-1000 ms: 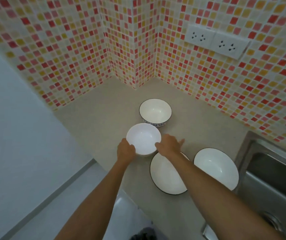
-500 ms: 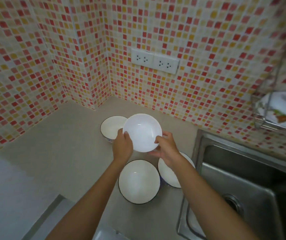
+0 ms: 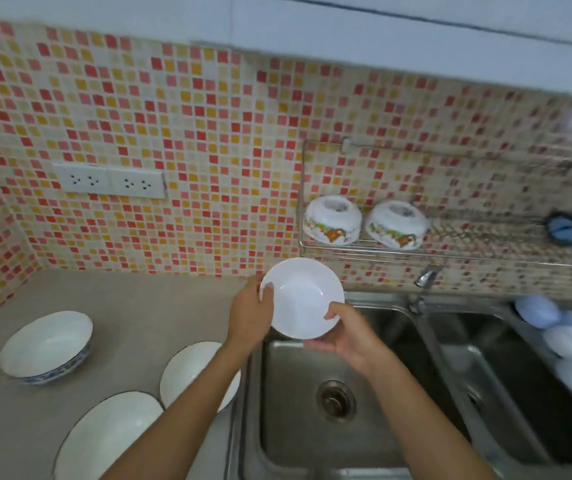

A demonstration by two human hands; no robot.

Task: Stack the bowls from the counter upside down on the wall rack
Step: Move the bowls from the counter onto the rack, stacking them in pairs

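- hands held a smooth, round, plain white bowl (image 3: 303, 296) in the air, opening tilted toward the camera, above the left basin of a steel sink (image 3: 312, 427).
- left hand (image 3: 251, 315) gripped the bowl's left rim, thumb curled over the edge.
- right hand (image 3: 348, 336) cupped the lower right rim, fingers wrapped beneath, thumb on the inside.
- wire wall rack (image 3: 450, 252) hung on a glossy mosaic of red, orange and cream tiles, just above and to the right of the held bowl.
- two patterned bowls (image 3: 333, 220) sat upside down on the rack, side by side.
- three dark-rimmed white bowls (image 3: 47, 344) rested upright on the matte beige counter (image 3: 139, 317), left of the sink.
- chrome tap (image 3: 426, 277) stuck out below the rack.
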